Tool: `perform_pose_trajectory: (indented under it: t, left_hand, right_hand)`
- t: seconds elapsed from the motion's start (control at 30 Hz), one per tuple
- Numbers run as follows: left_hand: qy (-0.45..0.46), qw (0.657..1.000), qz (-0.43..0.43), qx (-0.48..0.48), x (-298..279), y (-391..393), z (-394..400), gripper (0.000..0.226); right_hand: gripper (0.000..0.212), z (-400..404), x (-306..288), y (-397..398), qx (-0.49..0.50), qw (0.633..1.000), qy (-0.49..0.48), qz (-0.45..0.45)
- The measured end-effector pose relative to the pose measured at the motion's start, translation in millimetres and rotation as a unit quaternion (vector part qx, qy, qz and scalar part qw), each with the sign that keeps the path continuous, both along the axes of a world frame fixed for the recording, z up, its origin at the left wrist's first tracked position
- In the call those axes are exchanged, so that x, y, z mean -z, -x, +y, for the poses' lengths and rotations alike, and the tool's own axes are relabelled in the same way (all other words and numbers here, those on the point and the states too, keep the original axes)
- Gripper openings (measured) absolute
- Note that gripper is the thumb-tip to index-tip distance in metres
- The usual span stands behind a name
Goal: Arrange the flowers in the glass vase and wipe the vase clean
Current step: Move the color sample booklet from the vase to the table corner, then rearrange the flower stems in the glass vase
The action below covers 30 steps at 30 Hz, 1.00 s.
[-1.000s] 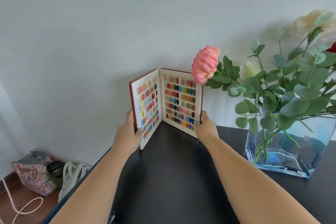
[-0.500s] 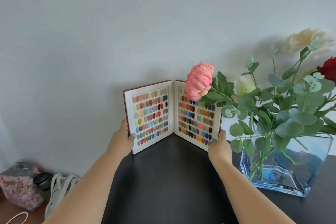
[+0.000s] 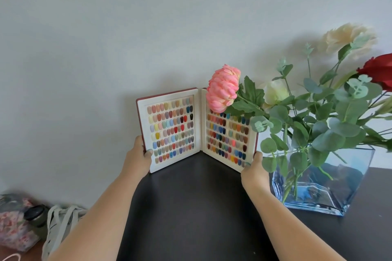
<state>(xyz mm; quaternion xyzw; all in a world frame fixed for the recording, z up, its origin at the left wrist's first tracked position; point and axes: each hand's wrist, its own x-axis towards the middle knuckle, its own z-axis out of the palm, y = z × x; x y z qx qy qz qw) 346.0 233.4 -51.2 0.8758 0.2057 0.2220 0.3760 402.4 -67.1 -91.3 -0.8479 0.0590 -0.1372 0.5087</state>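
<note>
We see the left hand (image 3: pixel 137 160) and right hand (image 3: pixel 254 170) each closed on an edge of the open red book of colour chips (image 3: pixel 197 127), mid-frame. The square blue glass vase (image 3: pixel 318 188) with its pink, cream and red flowers (image 3: pixel 223 90) stands on the black table (image 3: pixel 191 207) at the right, just beside the right hand.

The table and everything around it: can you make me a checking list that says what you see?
Surface: dark table, bare in the middle.
Job's things: square blue-tinted glass vase on the table's right side, holding a pink flower, a cream flower, a pale yellow flower, a red flower and green leafy stems. No wiping cloth seen.
Clutter: red-covered folding chart of coloured nail swatches, standing open against the wall.
Hands: left hand grips the chart's left edge; right hand grips its right edge.
Cables: a pale cord on the floor, bottom left.
Surroundings: plain grey wall; floral bag and pale tote bag on the floor.
</note>
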Motion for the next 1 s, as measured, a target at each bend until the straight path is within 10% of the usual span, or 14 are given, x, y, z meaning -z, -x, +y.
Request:
perform_pose_trajectory:
  t: [0.37,0.57,0.73,1.0]
  left_hand:
    - [-0.029,0.974,-0.194,-0.113,18,21,-54,0.064]
    - [-0.08,0.985,-0.147,0.041,12,40,-123,0.044]
    - [-0.029,0.964,-0.112,0.239,15,58,-187,0.027]
    - [0.078,0.942,-0.119,0.305,-4,53,-270,0.022]
  right_hand:
    - [0.049,-13,-12,32,-0.062,0.995,0.018,0.082]
    - [0.068,-33,-15,73,-0.146,0.986,0.0,0.081]
    - [0.035,-69,-25,107,-0.188,0.981,0.026,0.026]
    - [0.041,-166,-47,126,-0.026,0.995,-0.068,-0.074]
